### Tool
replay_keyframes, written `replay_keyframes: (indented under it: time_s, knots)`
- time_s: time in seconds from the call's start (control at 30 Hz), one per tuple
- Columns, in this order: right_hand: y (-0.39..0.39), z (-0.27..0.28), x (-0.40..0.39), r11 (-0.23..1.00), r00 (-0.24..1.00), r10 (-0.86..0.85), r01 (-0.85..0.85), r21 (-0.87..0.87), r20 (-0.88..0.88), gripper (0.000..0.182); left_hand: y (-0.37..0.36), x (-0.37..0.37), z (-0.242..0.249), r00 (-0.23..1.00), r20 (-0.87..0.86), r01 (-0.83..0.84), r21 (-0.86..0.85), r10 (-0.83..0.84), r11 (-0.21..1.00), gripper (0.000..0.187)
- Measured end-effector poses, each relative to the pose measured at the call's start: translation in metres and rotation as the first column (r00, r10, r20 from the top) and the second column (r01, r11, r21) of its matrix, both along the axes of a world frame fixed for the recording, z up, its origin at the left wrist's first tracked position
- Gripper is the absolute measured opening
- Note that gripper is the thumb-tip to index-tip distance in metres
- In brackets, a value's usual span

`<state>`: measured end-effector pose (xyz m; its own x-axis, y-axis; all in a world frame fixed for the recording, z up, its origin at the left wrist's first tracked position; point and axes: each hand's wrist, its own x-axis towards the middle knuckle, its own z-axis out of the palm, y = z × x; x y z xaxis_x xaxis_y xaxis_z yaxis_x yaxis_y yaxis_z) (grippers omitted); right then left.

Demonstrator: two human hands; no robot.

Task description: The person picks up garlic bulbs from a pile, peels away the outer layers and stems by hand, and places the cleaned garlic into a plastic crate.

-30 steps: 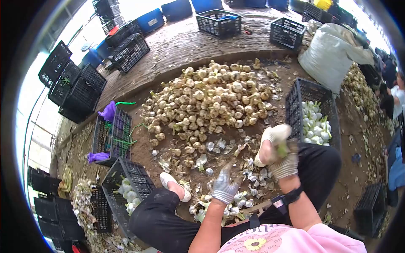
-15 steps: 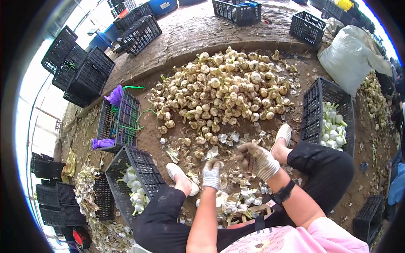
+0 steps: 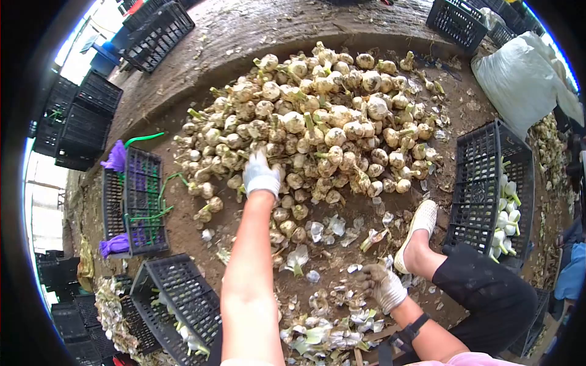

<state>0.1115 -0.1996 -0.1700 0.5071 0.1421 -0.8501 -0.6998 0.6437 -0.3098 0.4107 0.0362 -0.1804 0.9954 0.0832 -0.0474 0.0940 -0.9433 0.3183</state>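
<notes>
My left hand (image 3: 261, 175), in a whitish glove, reaches to the near left side of a large heap of garlic bulbs (image 3: 336, 136). Its fingers are stretched out over the bulbs, their tips slightly blurred; no bulb shows in its grasp. Lower down, my right hand (image 3: 383, 288) hovers above the ground near my shoe. It wears a striped glove with soiled fingertips, the fingers loosely bent and apart with nothing visible between them. Beneath it lie peeled garlic skins (image 3: 332, 332) and loose scraps.
Black crates holding trimmed white garlic stand at right (image 3: 473, 189) and lower left (image 3: 186, 293). Another crate (image 3: 146, 201) at left holds purple and green netting. A white sack (image 3: 516, 79) leans at upper right. More crates (image 3: 159, 36) stand behind the heap.
My left hand has moved forward and left from in front of my body to the heap. My right hand has lowered away from it. The view has tilted and shifted toward the heap.
</notes>
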Motion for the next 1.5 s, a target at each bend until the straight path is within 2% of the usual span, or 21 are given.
replay_keyframes:
  time_s: [0.1, 0.13, 0.23, 0.37, 0.47, 0.5, 0.57, 0.6, 0.63, 0.7, 0.77, 0.83, 0.9, 1.0, 1.03, 1.1, 1.13, 1.23, 1.27, 1.37, 1.5]
  knots:
    - [0.001, -0.016, -0.005, 0.996, 0.995, 0.082, -0.08, -0.036, 0.062, 0.037, -0.007, 0.04, -0.037, 0.998, -0.007, 0.06, 0.136, -0.06, 0.989, 0.064]
    - [0.0, -0.017, -0.005, 0.997, 0.997, 0.07, -0.069, -0.014, 0.029, 0.035, -0.01, 0.041, -0.033, 1.0, -0.017, -0.005, 0.08, 0.006, 0.997, 0.062]
    - [0.002, -0.017, -0.003, 0.999, 0.995, 0.005, -0.002, 0.034, -0.098, 0.031, -0.002, 0.04, -0.025, 0.996, -0.009, 0.091, 0.104, -0.09, 0.99, 0.058]
    - [0.001, -0.009, -0.001, 0.996, 0.996, 0.085, -0.085, 0.026, 0.001, 0.031, -0.003, 0.028, -0.01, 0.989, -0.078, 0.13, 0.07, -0.125, 0.989, 0.055]
    - [0.002, -0.018, -0.013, 0.998, 0.994, 0.061, -0.063, 0.026, 0.088, 0.029, -0.006, -0.014, -0.003, 0.998, -0.004, 0.061, -0.351, -0.067, 0.934, 0.048]
    - [0.001, -0.019, -0.014, 0.997, 0.991, 0.073, -0.077, 0.027, 0.115, 0.028, 0.004, -0.026, -0.028, 0.996, -0.082, -0.042, -0.694, -0.021, 0.718, 0.044]
    - [-0.001, -0.026, -0.018, 0.995, 0.977, 0.068, -0.08, 0.056, 0.2, 0.035, 0.004, -0.07, -0.021, 0.99, -0.12, -0.142, -0.879, 0.077, 0.456, 0.04]
    - [-0.001, -0.011, -0.01, 0.994, 0.981, 0.051, -0.068, 0.083, 0.186, 0.038, 0.006, -0.093, -0.019, 0.985, -0.166, -0.17, -0.96, 0.036, 0.225, 0.039]
    - [-0.001, 0.005, 0.0, 0.992, 0.985, 0.036, -0.055, 0.112, 0.167, 0.041, 0.007, -0.117, -0.016, 0.978, -0.207, -0.207, -0.978, -0.013, -0.017, 0.037]
    - [-0.002, 0.005, -0.001, 0.945, 0.97, -0.166, 0.105, 0.309, 0.179, 0.044, -0.001, -0.164, 0.026, 0.955, -0.259, -0.292, -0.909, -0.144, -0.297, 0.042]
    - [-0.001, -0.004, -0.005, 0.86, 0.957, -0.21, 0.083, 0.503, 0.201, 0.045, -0.011, -0.215, 0.04, 0.963, -0.237, -0.267, -0.905, -0.129, -0.33, 0.048]
    - [0.003, 0.03, 0.002, 0.896, 0.969, -0.108, -0.002, 0.443, 0.222, 0.037, -0.016, -0.26, 0.054, 0.95, -0.203, -0.259, -0.936, -0.236, -0.237, 0.054]
    - [0.015, 0.053, -0.001, 0.98, 0.972, -0.001, -0.046, 0.196, 0.237, 0.028, -0.023, -0.296, 0.083, 0.872, -0.335, -0.38, -0.923, -0.357, -0.063, 0.056]
    - [0.014, 0.094, -0.009, 0.972, 0.897, 0.197, -0.23, 0.037, 0.396, 0.02, -0.038, -0.34, 0.107, 0.933, -0.255, -0.313, -0.923, -0.255, -0.222, 0.06]
    - [0.017, 0.103, -0.013, 0.971, 0.871, 0.211, -0.238, 0.004, 0.444, 0.02, -0.044, -0.353, 0.119, 0.956, -0.212, -0.248, -0.953, -0.205, -0.173, 0.065]
    - [0.021, 0.113, -0.023, 0.941, 0.792, 0.322, -0.327, -0.084, 0.518, 0.023, -0.056, -0.376, 0.137, 0.965, -0.252, -0.238, -0.957, -0.071, 0.165, 0.07]
    - [0.023, 0.118, -0.028, 0.921, 0.744, 0.375, -0.365, -0.134, 0.552, 0.024, -0.056, -0.382, 0.134, 1.0, -0.029, -0.022, -0.874, -0.006, 0.485, 0.071]
    - [0.033, 0.141, -0.041, 0.911, 0.685, 0.41, -0.334, -0.24, 0.603, 0.027, -0.064, -0.4, 0.163, 0.997, 0.07, 0.039, -0.776, 0.025, 0.63, 0.071]
    - [0.037, 0.138, -0.045, 0.94, 0.731, 0.335, -0.306, -0.153, 0.595, 0.028, -0.066, -0.405, 0.171, 0.99, 0.135, 0.073, -0.704, 0.031, 0.706, 0.068]
    - [0.038, 0.14, -0.047, 0.909, 0.731, 0.413, -0.364, -0.203, 0.543, 0.028, -0.062, -0.408, 0.177, 0.965, 0.261, 0.14, -0.586, 0.023, 0.798, 0.067]
    - [0.039, 0.161, -0.055, 0.943, 0.782, 0.32, -0.319, -0.098, 0.535, 0.023, -0.051, -0.406, 0.174, 0.95, 0.313, 0.18, -0.583, 0.015, 0.792, 0.069]
